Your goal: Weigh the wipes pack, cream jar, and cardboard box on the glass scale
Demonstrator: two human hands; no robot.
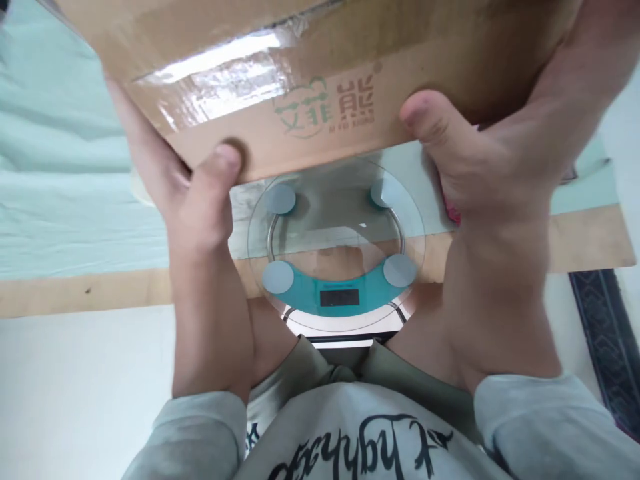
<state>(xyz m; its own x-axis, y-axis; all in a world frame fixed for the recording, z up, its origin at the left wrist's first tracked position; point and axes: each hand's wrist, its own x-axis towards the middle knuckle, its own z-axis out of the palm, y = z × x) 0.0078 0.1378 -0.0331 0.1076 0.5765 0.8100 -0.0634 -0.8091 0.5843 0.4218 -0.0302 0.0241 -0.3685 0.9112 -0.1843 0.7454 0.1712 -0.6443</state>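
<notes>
Brown cardboard box [320,73] is held between the left hand [200,200] and right hand [487,160], its long near edge running crosswise, overlapping the glass scale's [340,233] far rim in view.

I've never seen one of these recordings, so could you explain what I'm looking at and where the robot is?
There's no robot here: these are a person's own bare hands. The single picture comes from a camera worn on the head, looking forward and down. The left hand and right hand hold up a cardboard box, thumbs on its near side. Below it is a round glass scale with a dark display, overlapping a wooden edge. Pale green cloth lies beyond.
</notes>
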